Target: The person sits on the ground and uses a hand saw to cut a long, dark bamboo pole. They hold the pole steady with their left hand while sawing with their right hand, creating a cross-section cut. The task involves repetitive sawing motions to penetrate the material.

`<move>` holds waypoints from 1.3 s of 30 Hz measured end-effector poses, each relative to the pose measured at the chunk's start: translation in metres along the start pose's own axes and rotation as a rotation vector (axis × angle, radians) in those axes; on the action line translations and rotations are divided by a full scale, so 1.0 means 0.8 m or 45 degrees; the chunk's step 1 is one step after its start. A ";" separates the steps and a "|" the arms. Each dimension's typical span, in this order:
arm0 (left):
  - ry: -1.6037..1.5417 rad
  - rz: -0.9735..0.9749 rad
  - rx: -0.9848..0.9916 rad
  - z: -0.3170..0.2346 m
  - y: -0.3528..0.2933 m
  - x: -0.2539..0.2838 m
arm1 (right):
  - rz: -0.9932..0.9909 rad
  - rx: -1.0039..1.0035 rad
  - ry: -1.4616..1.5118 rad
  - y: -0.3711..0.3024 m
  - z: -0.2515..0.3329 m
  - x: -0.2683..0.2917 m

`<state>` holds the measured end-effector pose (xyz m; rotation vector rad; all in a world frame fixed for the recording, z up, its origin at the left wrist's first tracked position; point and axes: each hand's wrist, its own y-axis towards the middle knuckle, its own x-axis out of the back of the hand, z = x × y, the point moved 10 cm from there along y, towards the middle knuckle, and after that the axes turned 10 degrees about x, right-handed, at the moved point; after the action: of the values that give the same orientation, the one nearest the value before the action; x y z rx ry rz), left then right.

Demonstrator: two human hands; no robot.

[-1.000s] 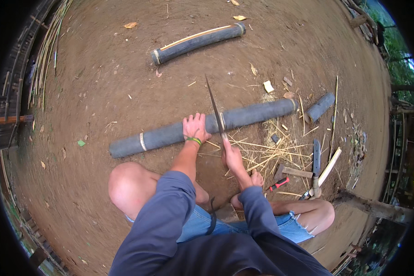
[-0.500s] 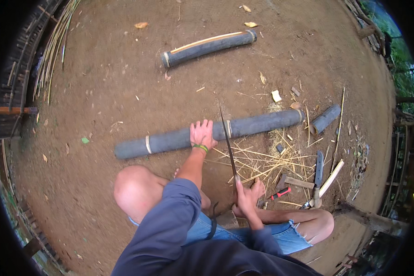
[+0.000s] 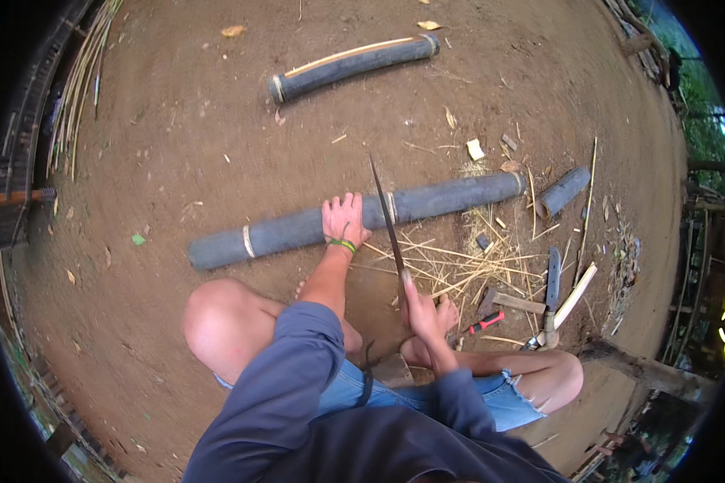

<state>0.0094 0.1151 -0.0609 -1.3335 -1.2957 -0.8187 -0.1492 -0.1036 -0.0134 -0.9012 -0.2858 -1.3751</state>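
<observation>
A long dark bamboo pole (image 3: 459, 195) lies crosswise on the ground in front of me. My left hand (image 3: 343, 219) grips it from above near its middle, the fingers over its far side. In my right hand (image 3: 427, 312) is the handle of a long, narrow saw (image 3: 388, 221), seen almost edge-on, its teeth not visible. The blade crosses the pole just left of a pale node ring (image 3: 391, 208). My right fingers are wrapped round the handle and partly hidden. Whether the blade has cut into the bamboo, I cannot tell.
Beyond lies a shorter bamboo piece (image 3: 354, 68) with a slit. To the right are a short bamboo section (image 3: 564, 191), thin strips (image 3: 467, 270), a large knife (image 3: 553, 278), a hammer-like tool (image 3: 515, 303) and a red-handled tool (image 3: 486, 322). My bare feet are close by.
My right hand has pushed the saw forward, away from me, across the pole. My left hand stays in place on the bamboo. The whole view has shifted slightly.
</observation>
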 end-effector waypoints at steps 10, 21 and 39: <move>-0.012 0.065 0.017 0.005 0.004 -0.005 | -0.784 0.982 -0.857 -0.060 0.114 0.053; -0.036 0.125 0.001 0.005 0.016 -0.001 | 0.074 0.378 0.966 0.050 0.075 -0.005; -0.044 0.275 -0.046 0.020 0.024 0.000 | -0.313 0.230 0.225 -0.021 0.114 0.046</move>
<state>0.0248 0.1331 -0.0680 -1.4929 -1.1444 -0.6742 -0.1275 -0.0658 0.0766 -0.6044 -0.3884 -1.6163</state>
